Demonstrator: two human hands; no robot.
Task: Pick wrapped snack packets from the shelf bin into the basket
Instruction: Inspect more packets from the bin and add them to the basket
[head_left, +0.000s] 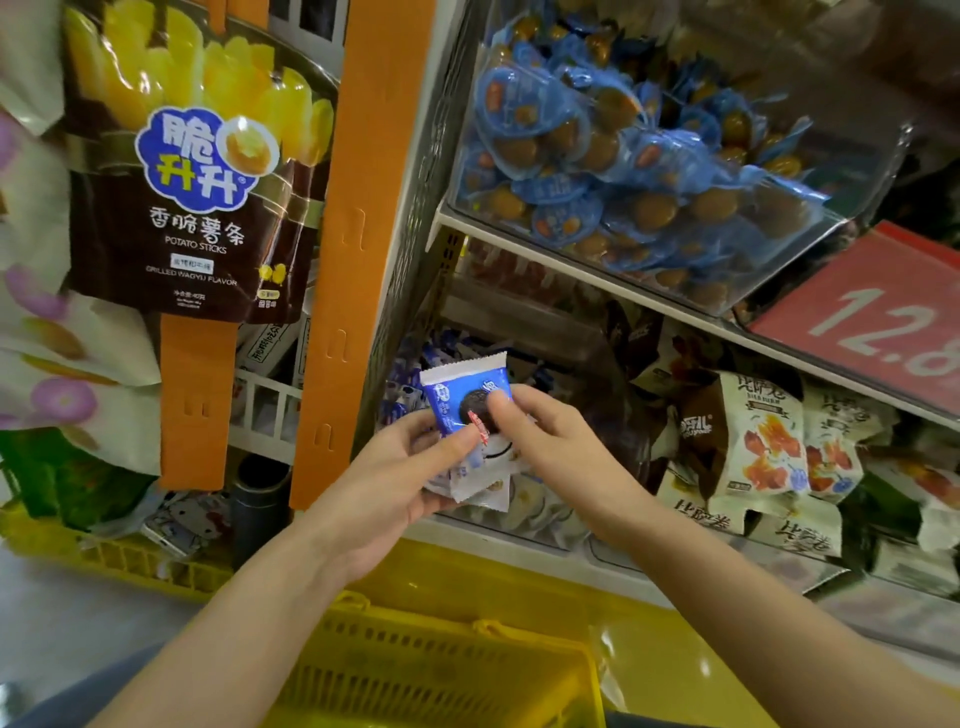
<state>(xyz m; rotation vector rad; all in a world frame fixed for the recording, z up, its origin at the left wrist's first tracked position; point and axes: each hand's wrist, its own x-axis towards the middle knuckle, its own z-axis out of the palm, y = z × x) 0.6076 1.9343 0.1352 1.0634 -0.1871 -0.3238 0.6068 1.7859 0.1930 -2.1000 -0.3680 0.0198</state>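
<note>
Your fingers (460, 441) are closed on packets on both sides. The left hand (395, 473) is turned palm up, forearm rising from the lower left. Its fingers curl beneath a small stack of white packets (483, 486), and its thumb clamps the blue packet (457, 387) on top of that stack. The right hand (550, 441) comes in from the lower right, palm down. Its thumb presses on the dark round biscuit printed on the blue packet, with its other fingers curled just beside and under the stack.

The blue packet is a flat glossy film pouch with a white crimped, saw-toothed top edge. It stands tilted, its upper end toward the shelf. The stack is held in the air in front of the shelf bin (519, 525), which is a clear-walled container holding more blue-and-white packets of the same kind.

Directly below your forearms sits the basket (467, 631), made of yellow slotted plastic. Its contents cannot be made out.

Above the shelf bin, a tilted upper bin (857, 171) of clear plastic holds blue-wrapped pieces (649, 156) with round brown centres. A red price sign (872, 322) lies to its right. Cream pouches (769, 441) with orange print stand just right of the shelf bin. On the left, a dark potato-stick bag (192, 171) hangs beside an orange strip (363, 234).
</note>
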